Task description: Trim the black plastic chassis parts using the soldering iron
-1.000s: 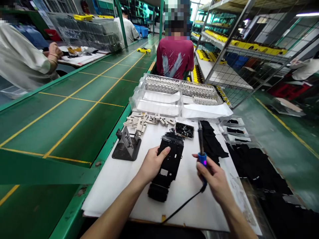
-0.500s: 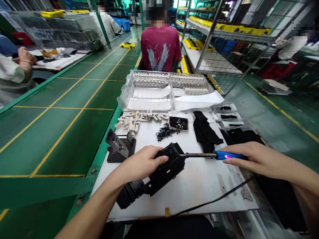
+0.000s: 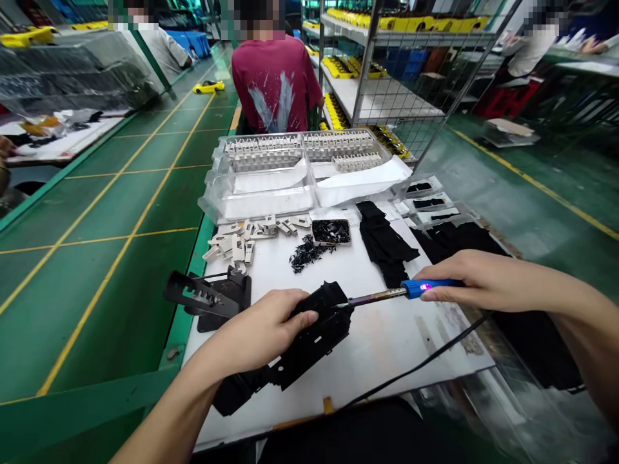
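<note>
My left hand [image 3: 271, 328] grips a black plastic chassis part [image 3: 314, 348], thumb on its upper face, and holds it tilted above the white work board [image 3: 377, 348]. In my right hand [image 3: 474, 283] is a blue-handled soldering iron [image 3: 432, 287] with a lit light on its handle. The iron's tip touches or is very close to the far right end of the chassis; exact contact cannot be made out. Left of my hand stands a black soldering iron stand [image 3: 213, 296]. Beyond the chassis lie small black pieces [image 3: 307, 252] beside a small box [image 3: 331, 232] of similar black bits.
Pale plastic parts [image 3: 235, 245] lie at the board's left. Behind them sits a clear divided tray [image 3: 265, 203] with rows of parts. Black flat pieces [image 3: 384, 241] lie at the right. The iron's cable [image 3: 416, 368] crosses the front. A person [image 3: 275, 77] sits ahead.
The view has shifted slightly, so the surroundings appear further left. The iron is tilted more, its tip lower than its handle and further over the chassis. Both hands keep their grips.
</note>
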Tool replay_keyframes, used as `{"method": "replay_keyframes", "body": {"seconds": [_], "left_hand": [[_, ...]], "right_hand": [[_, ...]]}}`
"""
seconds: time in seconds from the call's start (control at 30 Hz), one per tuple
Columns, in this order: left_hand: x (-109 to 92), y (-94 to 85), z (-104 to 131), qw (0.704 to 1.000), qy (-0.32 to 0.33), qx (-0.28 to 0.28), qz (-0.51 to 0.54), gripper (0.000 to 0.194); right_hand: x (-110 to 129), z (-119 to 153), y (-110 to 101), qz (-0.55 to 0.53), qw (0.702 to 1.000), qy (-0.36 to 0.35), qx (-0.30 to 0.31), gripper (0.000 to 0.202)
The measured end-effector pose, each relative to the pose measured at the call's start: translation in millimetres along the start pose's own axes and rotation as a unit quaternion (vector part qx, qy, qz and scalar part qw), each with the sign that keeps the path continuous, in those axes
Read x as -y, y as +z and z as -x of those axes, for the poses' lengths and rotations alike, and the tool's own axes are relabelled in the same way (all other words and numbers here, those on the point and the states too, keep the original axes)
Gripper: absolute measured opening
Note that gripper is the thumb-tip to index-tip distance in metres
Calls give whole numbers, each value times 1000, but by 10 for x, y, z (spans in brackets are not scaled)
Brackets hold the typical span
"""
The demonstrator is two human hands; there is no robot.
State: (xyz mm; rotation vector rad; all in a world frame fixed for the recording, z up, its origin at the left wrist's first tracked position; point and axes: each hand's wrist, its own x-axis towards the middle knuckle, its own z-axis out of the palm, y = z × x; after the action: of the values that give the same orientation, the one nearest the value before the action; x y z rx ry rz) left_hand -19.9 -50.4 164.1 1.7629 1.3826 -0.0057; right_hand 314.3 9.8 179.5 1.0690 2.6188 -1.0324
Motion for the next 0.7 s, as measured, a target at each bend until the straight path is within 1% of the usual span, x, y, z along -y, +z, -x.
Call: {"method": "replay_keyframes", "body": {"seconds": [0.07,0.23,0.33,0.43,0.53,0.6,0.7], "left_hand": [[-21,-11,4,1000,-2,5,-16,33],[-71,-22,39,999,6,21,-35,29],[-99,-28,57,998,21,30,-48,28],[-105,-42,23,997,42,41,-59,26],[-71,-53,-63,997,16,47,-60,28],[-35,-53,-122,997,-6,55,-50,31],[-1,-48,-168,997,-15,58,-39,33]], "right_hand": [[-19,3,-14,1,999,9,37,34],[-68,-1,-37,-21,997,21,73,37],[-57,-8,-42,-36,995,18,95,40],[-21,-8,-33,-42,994,15,97,43],[-22,-3,-9,-34,995,25,93,45],[-54,-3,6,-35,994,29,100,44],[-101,-19,15,-38,993,33,109,42]]}}
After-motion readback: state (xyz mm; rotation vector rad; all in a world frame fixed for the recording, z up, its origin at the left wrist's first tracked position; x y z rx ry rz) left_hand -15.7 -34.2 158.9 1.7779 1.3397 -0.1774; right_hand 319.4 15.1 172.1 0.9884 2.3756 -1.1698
